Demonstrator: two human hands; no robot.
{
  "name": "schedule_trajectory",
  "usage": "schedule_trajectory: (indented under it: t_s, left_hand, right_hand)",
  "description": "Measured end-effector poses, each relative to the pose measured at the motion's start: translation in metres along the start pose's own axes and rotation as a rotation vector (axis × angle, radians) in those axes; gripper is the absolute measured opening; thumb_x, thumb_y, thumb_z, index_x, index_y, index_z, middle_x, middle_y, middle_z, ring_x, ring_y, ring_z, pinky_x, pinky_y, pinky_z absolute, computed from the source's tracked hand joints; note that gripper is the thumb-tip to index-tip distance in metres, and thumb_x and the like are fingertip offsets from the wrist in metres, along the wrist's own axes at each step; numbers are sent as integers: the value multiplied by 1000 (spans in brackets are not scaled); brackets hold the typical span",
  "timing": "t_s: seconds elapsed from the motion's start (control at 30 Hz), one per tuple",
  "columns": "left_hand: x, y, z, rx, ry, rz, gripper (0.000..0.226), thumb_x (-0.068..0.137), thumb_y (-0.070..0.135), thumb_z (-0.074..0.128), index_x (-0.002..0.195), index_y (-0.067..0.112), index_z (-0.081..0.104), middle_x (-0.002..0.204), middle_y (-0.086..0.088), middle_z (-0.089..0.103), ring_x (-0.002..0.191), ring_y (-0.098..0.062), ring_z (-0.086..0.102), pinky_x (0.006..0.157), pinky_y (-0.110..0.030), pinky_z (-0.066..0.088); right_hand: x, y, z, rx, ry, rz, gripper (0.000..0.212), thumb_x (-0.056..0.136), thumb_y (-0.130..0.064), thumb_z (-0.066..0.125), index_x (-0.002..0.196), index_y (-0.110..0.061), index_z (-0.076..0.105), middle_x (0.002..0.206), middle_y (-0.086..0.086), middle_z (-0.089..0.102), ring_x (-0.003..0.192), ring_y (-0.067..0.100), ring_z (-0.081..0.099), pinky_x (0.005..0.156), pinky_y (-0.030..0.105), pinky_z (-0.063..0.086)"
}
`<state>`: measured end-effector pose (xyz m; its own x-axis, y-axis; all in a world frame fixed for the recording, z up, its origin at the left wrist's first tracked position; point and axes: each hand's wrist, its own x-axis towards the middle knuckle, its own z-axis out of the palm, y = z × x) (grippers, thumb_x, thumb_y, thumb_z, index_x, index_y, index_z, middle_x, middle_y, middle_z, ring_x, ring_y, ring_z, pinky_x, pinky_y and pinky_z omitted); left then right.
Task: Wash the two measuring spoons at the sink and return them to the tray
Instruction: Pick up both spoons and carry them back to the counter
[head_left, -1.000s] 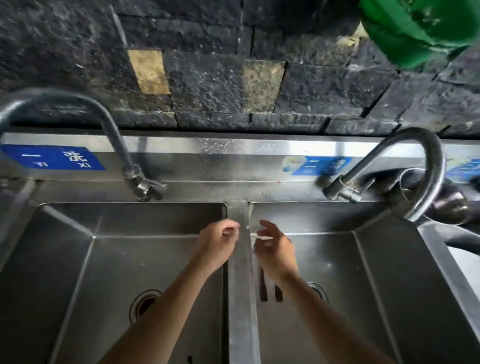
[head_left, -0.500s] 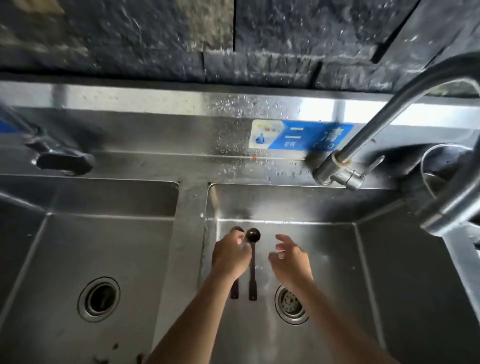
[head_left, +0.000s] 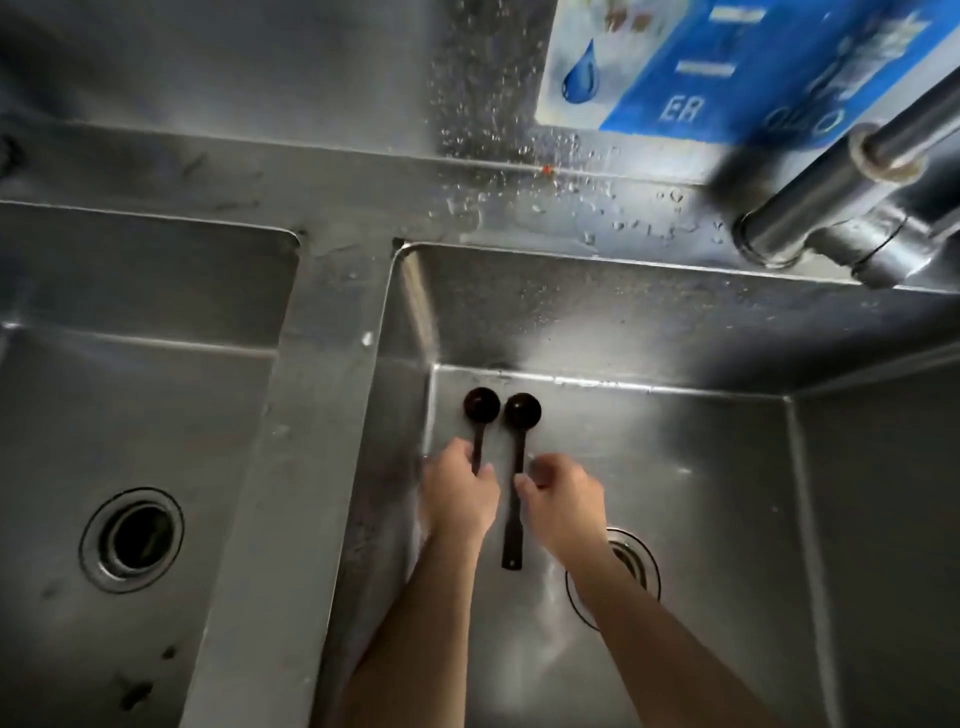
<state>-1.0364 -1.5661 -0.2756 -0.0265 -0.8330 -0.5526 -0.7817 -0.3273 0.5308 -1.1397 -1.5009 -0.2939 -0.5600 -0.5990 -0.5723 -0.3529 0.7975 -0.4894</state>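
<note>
Two dark measuring spoons lie side by side on the floor of the right sink basin, round bowls toward the back wall. My left hand is curled around the handle of the left spoon, and most of that handle is hidden under my fingers. My right hand pinches the handle of the right spoon about halfway down; the handle's end sticks out below my thumb. No water runs from the faucet. No tray is in view.
The right basin's drain strainer lies just under my right wrist. A steel divider separates it from the left basin with its open drain. Droplets cover the back ledge below a blue label.
My view has dropped much closer to the right basin. Both hands have come down along the spoons' handles and closed on them, and both spoon bowls now show.
</note>
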Motion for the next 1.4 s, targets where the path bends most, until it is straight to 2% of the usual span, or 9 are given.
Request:
schedule_trajectory:
  t_s: [0.13, 0.33, 0.6, 0.77, 0.83, 0.93, 1.03, 1.17, 1.4]
  left_hand:
    - [5, -4, 6, 29, 66, -17, 16, 88, 23, 70, 103, 20, 70, 103, -3, 75, 98, -24, 69, 76, -28, 50]
    - [9, -6, 11, 32, 76, 6, 11, 89, 19, 70, 99, 18, 73, 96, -2, 77, 89, -21, 70, 69, -24, 47]
    - [8, -3, 6, -145, 47, -3, 21, 85, 18, 75, 106, 12, 78, 96, -8, 79, 92, -25, 72, 84, -31, 56]
    - [7, 2, 4, -351, -13, -66, 23, 85, 16, 76, 107, 11, 77, 96, -8, 79, 87, -26, 74, 82, -39, 62]
    - [4, 6, 0, -392, -19, -77, 21, 86, 17, 76, 106, 13, 77, 95, -7, 79, 88, -28, 75, 83, -45, 62]
    - [-1, 13, -9, -371, 10, -25, 13, 86, 19, 76, 97, 15, 80, 87, -3, 79, 83, -18, 74, 82, -31, 60]
    - [-14, 23, -26, -368, 4, -21, 7, 85, 20, 74, 89, 18, 80, 75, 2, 76, 77, -19, 74, 80, -36, 61]
    - [-28, 36, -49, -335, -18, 17, 12, 86, 24, 72, 90, 16, 80, 84, -5, 79, 82, -28, 74, 79, -45, 61]
    - [-53, 63, -94, -372, -73, 70, 13, 90, 22, 72, 98, 13, 78, 95, -7, 78, 85, -22, 74, 86, -46, 61]
  right_hand:
    - [5, 2, 11, 25, 69, 27, 30, 91, -39, 68, 110, -16, 70, 102, 1, 77, 103, 25, 69, 87, 32, 50]
    - [11, -1, 11, 123, 61, 73, 21, 90, -31, 71, 106, -19, 76, 97, 0, 80, 100, 23, 72, 92, 36, 57]
    - [12, -2, 4, 241, 18, 97, 24, 91, -26, 72, 113, -15, 76, 101, 4, 80, 100, 23, 72, 94, 36, 56]
    - [13, 0, -5, 373, -57, 101, 16, 94, -23, 70, 106, -14, 75, 90, 3, 78, 80, 22, 75, 71, 33, 62]
    - [10, -1, -11, 403, -79, 79, 11, 95, -22, 69, 100, -15, 76, 88, 5, 78, 84, 27, 76, 75, 37, 64]
    - [6, -2, -23, 416, -90, 58, 10, 96, -20, 67, 94, -16, 76, 87, 9, 79, 86, 31, 76, 82, 44, 64]
    - [-1, -6, -40, 427, -93, 62, 9, 95, -19, 69, 93, -15, 76, 89, 8, 79, 87, 29, 77, 89, 50, 61]
    - [-18, -15, -64, 421, -65, 41, 9, 94, -21, 70, 90, -17, 78, 86, 3, 81, 82, 23, 78, 88, 48, 62]
    - [-52, -39, -108, 411, -46, -15, 11, 91, -25, 72, 84, -26, 80, 77, -7, 81, 72, 12, 79, 84, 43, 64]
